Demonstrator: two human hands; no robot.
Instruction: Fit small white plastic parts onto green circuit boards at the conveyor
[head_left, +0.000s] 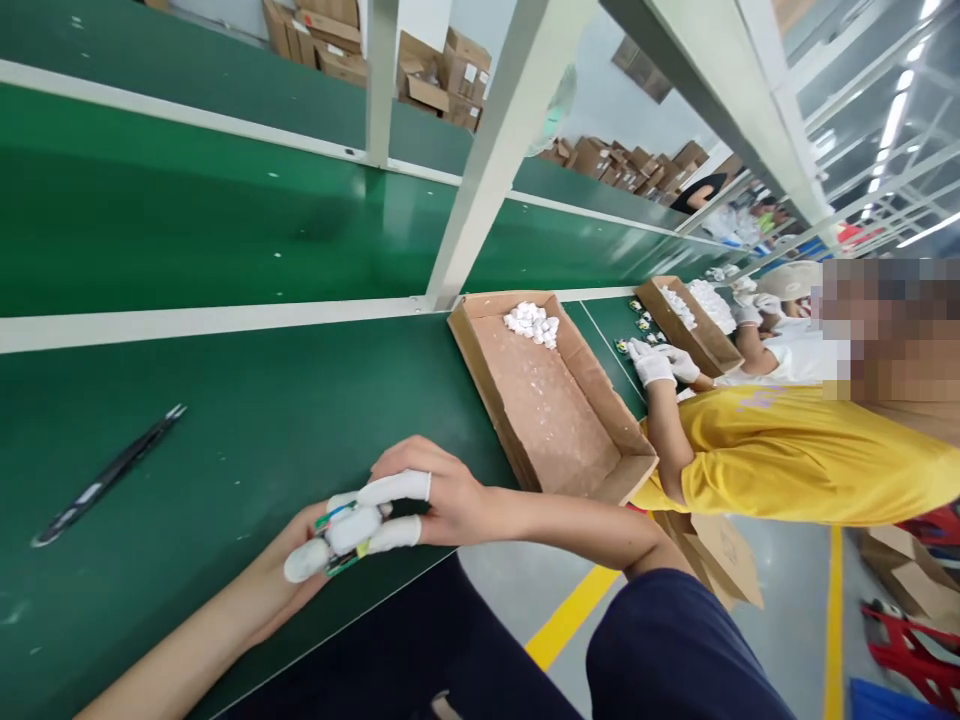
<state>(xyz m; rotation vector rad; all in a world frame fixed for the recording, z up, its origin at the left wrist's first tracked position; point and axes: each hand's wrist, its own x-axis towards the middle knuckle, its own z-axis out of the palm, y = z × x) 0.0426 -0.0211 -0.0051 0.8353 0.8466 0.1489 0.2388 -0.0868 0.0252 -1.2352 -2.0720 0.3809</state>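
Note:
Near the bench's front edge, my left hand (296, 570) grips a small green circuit board (343, 565), its thumb in a white finger cot. A white oblong piece (355, 528) lies on top of the board. My right hand (439, 495), with white cots on thumb and finger, pinches the board assembly from the other side. The fingertips hide part of the board. On the green bench to the left rests a pair of black tweezers (112, 475) with bare metal tips.
A shallow cardboard tray (495, 400) to the right holds a heap of small white pieces (532, 325). Past it, a co-worker in a yellow shirt (795, 455) handles boards with gloved hands (660, 362). A pale metal post (480, 190) rises behind the tray.

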